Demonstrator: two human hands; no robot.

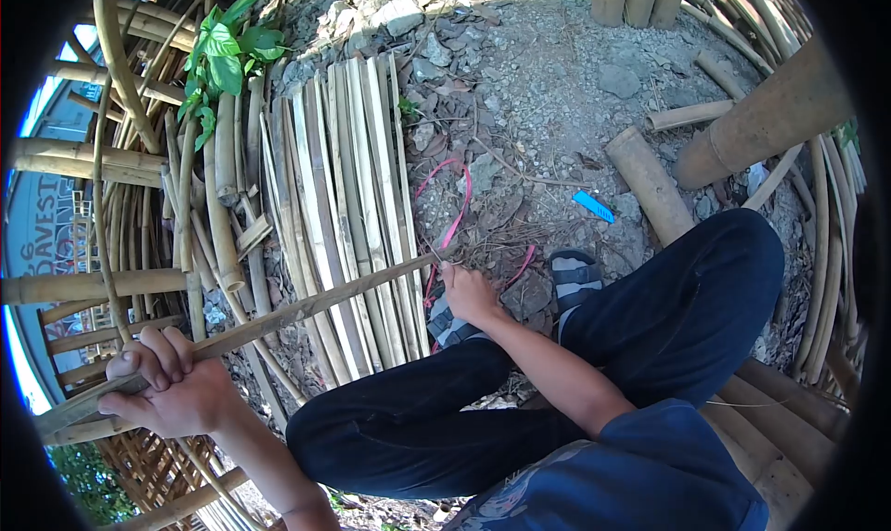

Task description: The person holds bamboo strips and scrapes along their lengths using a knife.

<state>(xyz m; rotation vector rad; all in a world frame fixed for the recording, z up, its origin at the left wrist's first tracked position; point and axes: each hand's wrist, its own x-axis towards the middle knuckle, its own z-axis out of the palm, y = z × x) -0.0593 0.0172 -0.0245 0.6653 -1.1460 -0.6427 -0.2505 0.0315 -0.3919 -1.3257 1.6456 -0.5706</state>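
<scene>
A long bamboo strip (297, 310) slants across in front of me, over my lap. Near its left end my left hand (172, 387) is closed, with the fingers wrapped over the strip. My right hand (469, 294) is closed at the strip's far end, thumb and fingers pinching it; the inside of that grip is hidden. Under the strip lies a row of split bamboo slats (348, 178) side by side on the ground. A pink plastic ribbon (457, 201) loops on the ground just beyond my right hand.
A blue object, perhaps a cutter handle (594, 206), lies on the gravel. Thick bamboo poles (766, 118) stand and lie at right. A bamboo frame (102, 285) and a leafy plant (223, 53) are at left. Bamboo pieces (650, 174) lie near my feet.
</scene>
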